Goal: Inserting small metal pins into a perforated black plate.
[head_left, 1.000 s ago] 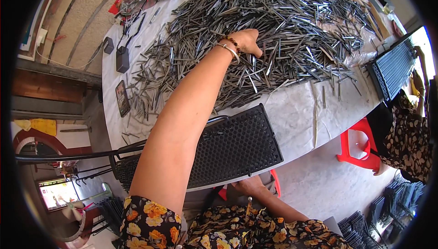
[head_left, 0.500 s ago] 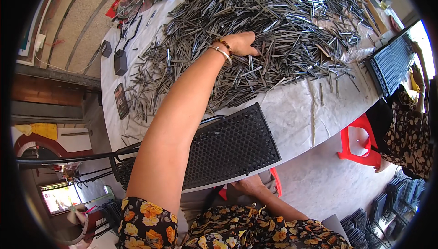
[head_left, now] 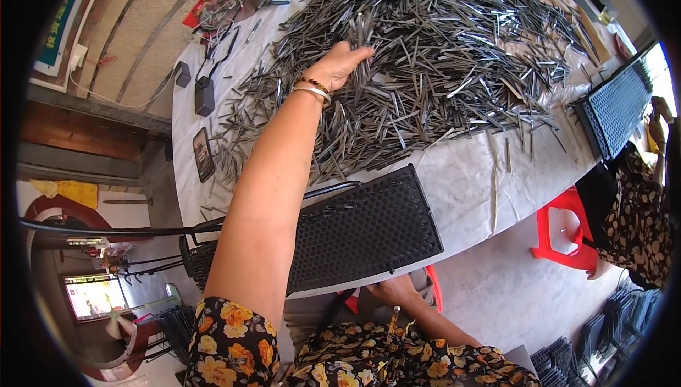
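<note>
Biggest first: table [head_left: 464,188], pale-covered, under the tray [head_left: 369,220] and stretching well beyond. On the far side of the tray, a broad pile [head_left: 454,39] of thin dark strips [head_left: 425,92], lying at all angles and scattered more thinly at the edges. Nearer, the tray itself, black and closely holed, along the table's near edge and below the left forearm [head_left: 266,195]. Well to the right of the tray, a second tray [head_left: 617,117], tilted in view. Past the tray, over the pile, the left hand [head_left: 338,64], with fingers closed on a bundle [head_left: 360,30] of strips, blurred and roughly on end. On the near side of the tray, low down, the right hand [head_left: 394,290], partly hidden; cannot tell open from closed. Smallest, the bundle: by judgement, at the step of gathering from the pile. Next, probably calling for a snug, even grip and a clean lift without dragging loose strips along.
</note>
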The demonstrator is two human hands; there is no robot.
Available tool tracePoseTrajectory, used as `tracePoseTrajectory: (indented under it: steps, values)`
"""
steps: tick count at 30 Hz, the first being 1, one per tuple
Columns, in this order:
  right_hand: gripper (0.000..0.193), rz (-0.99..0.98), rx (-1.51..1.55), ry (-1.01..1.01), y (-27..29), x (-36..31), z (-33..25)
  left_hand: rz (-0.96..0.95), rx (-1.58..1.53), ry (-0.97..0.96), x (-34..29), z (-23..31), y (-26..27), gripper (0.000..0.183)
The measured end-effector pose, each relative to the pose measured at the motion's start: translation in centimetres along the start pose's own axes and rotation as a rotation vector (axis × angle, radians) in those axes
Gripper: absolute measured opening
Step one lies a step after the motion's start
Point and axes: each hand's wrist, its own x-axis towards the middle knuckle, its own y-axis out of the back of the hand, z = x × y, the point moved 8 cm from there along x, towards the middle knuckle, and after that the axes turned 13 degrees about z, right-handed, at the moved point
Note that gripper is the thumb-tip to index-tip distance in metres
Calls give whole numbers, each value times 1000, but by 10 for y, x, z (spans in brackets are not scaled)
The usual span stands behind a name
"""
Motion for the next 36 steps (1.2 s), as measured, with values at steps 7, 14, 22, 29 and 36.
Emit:
tracePoseTrajectory:
  steps: [7,14,22,29,36]
  values:
    - [25,75,17,69,16,-21,-3,177,-1014,392,0,-27,-8,7]
    - [14,56,186,-67,99,-60,-21,316,-918,371,-5,-33,-17,26]
    - [7,570,124,91,241,15,-71,415,-1115,273,-20,1,-11,21]
    - [57,745,1166,-341,252,221,8,179,-1239,106,-69,104,-57,19]
    - [44,704,1856,-244,235,287,-11,311,-1108,-214,-127,100,-71,19]
